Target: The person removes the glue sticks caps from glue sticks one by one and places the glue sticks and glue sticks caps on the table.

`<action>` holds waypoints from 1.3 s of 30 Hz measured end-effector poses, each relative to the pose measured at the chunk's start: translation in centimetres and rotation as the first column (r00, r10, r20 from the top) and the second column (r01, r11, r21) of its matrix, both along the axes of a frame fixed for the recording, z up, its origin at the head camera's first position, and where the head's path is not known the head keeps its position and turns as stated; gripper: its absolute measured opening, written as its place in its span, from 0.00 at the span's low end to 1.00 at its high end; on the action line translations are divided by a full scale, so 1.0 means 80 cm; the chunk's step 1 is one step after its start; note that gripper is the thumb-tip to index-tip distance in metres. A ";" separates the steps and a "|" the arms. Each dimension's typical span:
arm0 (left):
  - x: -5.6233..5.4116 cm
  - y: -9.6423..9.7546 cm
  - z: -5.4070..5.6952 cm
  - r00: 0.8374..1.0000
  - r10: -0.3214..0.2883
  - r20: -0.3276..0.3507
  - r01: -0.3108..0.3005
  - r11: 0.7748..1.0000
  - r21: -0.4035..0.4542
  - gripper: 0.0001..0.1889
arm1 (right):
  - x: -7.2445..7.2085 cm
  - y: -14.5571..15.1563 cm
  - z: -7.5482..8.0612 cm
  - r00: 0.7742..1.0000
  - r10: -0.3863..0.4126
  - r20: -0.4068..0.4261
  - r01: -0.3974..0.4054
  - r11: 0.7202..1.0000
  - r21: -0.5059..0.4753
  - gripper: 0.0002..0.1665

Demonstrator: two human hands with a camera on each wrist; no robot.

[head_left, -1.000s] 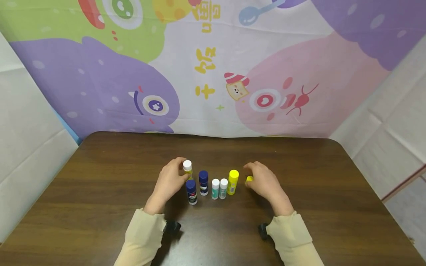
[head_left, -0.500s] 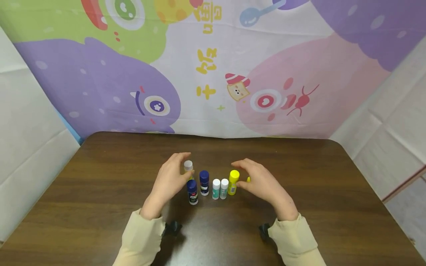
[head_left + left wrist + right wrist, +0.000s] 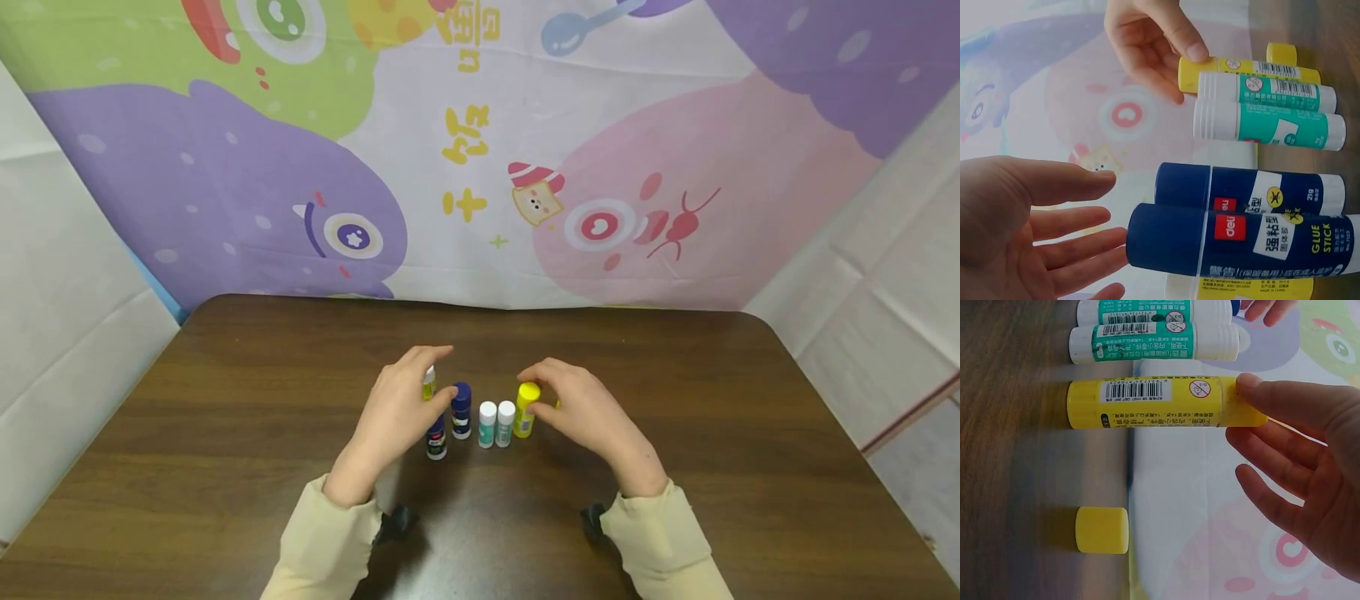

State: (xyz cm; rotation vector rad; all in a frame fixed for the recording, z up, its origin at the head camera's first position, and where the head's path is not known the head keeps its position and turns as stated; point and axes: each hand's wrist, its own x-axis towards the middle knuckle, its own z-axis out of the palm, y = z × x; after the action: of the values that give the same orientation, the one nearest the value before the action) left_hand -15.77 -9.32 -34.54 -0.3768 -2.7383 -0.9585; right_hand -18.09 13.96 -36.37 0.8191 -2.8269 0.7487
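My right hand (image 3: 581, 408) has thumb and fingertips around the top of an upright yellow glue stick (image 3: 1147, 403), pinching its cap. My left hand (image 3: 393, 408) is at the left of the group, thumb and fingers apart, holding nothing. Its thumb is near the cap of a dark blue glue stick (image 3: 461, 412). A second dark blue glue stick (image 3: 1272, 244) stands nearer the person, partly covered by that hand in the head view. Behind it is a yellow glue stick with a white cap (image 3: 430, 383), also partly hidden. Two green-and-white glue sticks (image 3: 487, 427) stand side by side in the middle.
A short yellow cap (image 3: 1102, 530) sits on the brown table (image 3: 480, 525) to the right of the yellow glue stick, mostly hidden by the right hand in the head view. A cartoon-printed cloth (image 3: 465, 250) hangs behind the table's far edge.
My right hand has left the short yellow cap and moved left onto the yellow glue stick. My left hand has come off the white-capped glue stick and moved right, fingers spread.
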 end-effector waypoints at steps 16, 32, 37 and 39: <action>0.002 0.008 0.000 0.997 -0.034 -0.067 0.036 0.999 0.023 0.22 | 0.010 0.004 0.019 0.994 -0.013 -0.105 0.011 1.000 -0.015 0.16; 0.013 0.025 0.006 0.948 -0.195 -0.249 0.193 0.981 -0.034 0.21 | 0.039 -0.003 0.050 0.927 0.008 -0.375 -0.110 0.962 -0.250 0.17; 0.015 0.028 0.006 0.936 -0.205 -0.287 0.210 0.978 -0.014 0.21 | 0.044 -0.006 0.055 0.932 0.014 -0.363 -0.137 0.938 -0.317 0.18; 0.015 0.028 0.006 0.934 -0.202 -0.295 0.209 0.978 -0.010 0.21 | 0.045 -0.007 0.056 0.936 0.018 -0.352 -0.147 0.927 -0.346 0.18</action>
State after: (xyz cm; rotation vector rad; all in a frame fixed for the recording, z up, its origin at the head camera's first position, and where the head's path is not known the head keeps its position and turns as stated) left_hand -14.54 -7.07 -34.08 -0.7513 -2.4502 -0.8964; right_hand -14.49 13.40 -31.91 0.9056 -2.2614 0.9979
